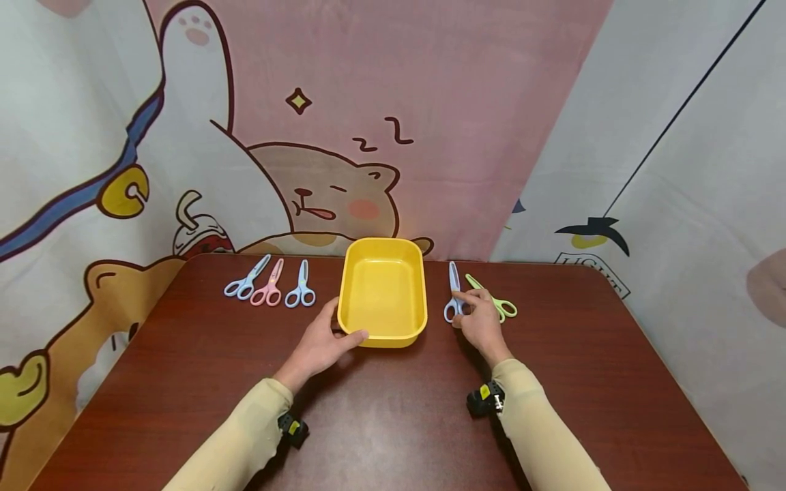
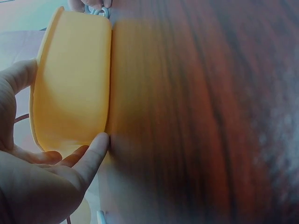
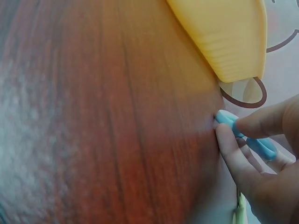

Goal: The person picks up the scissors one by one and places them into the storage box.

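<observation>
A yellow plastic tray (image 1: 387, 342) sits upright near the back edge of the table. My left hand (image 1: 321, 342) holds its front left corner, thumb on the front rim and fingers against the left side; the left wrist view shows the fingers (image 2: 96, 151) touching the wall. On the tray's right, my right hand (image 1: 482, 322) pinches the handles of blue scissors (image 1: 454, 278), whose blades point away. Between thumb and fingers, the blue handle (image 3: 261, 148) shows in the right wrist view. Green scissors (image 1: 505, 307) lie just right of them, partly hidden by that hand.
Left of the tray lie light blue scissors (image 1: 248, 278), pink scissors (image 1: 271, 283) and another blue pair (image 1: 301, 286), blades toward the back. A cartoon-printed cloth (image 1: 467, 136) hangs behind the brown table (image 1: 393, 423).
</observation>
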Motion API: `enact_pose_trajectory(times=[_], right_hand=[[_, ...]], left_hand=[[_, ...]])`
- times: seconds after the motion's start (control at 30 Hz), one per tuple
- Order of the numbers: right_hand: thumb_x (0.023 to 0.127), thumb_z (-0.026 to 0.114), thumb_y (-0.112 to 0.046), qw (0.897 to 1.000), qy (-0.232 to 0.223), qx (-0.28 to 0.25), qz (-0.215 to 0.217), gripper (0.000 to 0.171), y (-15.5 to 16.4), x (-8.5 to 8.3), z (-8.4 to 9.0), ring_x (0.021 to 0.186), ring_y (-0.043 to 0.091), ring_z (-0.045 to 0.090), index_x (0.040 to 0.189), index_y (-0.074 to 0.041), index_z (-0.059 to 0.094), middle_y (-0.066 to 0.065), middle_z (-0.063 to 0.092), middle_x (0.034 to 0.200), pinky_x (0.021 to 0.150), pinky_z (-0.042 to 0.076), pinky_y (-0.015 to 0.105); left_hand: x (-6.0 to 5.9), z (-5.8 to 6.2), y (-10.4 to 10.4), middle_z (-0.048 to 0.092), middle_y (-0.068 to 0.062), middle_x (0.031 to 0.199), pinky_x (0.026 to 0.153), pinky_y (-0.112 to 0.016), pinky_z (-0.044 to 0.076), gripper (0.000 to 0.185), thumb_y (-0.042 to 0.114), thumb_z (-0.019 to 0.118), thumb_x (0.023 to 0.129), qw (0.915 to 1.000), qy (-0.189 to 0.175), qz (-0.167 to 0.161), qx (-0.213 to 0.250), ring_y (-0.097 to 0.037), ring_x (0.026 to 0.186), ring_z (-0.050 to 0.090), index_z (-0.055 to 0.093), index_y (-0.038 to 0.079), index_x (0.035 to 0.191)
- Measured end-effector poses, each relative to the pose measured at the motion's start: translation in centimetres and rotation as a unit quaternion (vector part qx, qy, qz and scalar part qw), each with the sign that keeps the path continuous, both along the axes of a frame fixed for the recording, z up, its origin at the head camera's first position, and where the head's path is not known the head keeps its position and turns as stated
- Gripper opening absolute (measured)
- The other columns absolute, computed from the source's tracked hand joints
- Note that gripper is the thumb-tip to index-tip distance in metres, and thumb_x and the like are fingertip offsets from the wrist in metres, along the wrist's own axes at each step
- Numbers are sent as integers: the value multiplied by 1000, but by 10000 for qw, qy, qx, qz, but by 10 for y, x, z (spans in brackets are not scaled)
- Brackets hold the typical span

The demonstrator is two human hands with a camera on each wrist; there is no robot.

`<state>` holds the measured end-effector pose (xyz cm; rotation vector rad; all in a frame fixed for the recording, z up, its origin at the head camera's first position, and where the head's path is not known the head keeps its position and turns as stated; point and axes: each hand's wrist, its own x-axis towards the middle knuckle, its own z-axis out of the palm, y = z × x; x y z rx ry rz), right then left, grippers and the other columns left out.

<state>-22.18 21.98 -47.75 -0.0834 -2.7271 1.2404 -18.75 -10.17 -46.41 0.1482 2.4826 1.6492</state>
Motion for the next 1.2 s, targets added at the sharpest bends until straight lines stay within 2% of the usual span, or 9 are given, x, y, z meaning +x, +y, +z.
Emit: enact_pose_trajectory(times=[0.13, 0.33, 0.6, 1.2], right_hand=[[79, 70, 13, 9999, 4, -134, -51, 57, 0, 1, 0, 96, 33, 58, 134, -1, 68, 20, 52, 130, 72, 44, 29], [82, 66, 15, 9966, -123, -808, -109, 54, 0, 1, 0, 99, 30, 56, 134, 1, 67, 18, 50, 132, 66, 56, 19], [87, 60, 18, 9855, -232, -1671, -163, 48, -3, 1, 1, 99, 26, 55, 134, 7, 64, 19, 45, 134, 68, 61, 24], [89, 60, 18, 9768, -228, -2127, -103, 48, -3, 2, 4, 96, 25, 57, 136, 8, 63, 20, 45, 132, 69, 61, 24]], left_hand=[[0, 0, 0, 58, -16, 137, 92, -39, 58, 91, 27, 86, 86, 10000, -12, 19, -16, -25, 109, 67, 34, 8, 158], [0, 1, 1, 58, -17, 135, 92, -39, 58, 91, 25, 86, 86, 10000, 7, 31, -6, -25, 108, 68, 34, 7, 158], [1, 2, 1, 58, -17, 137, 92, -39, 58, 91, 26, 86, 86, 10000, 21, 35, -60, -25, 108, 67, 33, 8, 158], [0, 0, 0, 57, -13, 139, 94, -39, 58, 90, 28, 86, 87, 9999, 81, 3, -72, -25, 112, 65, 34, 10, 158]])
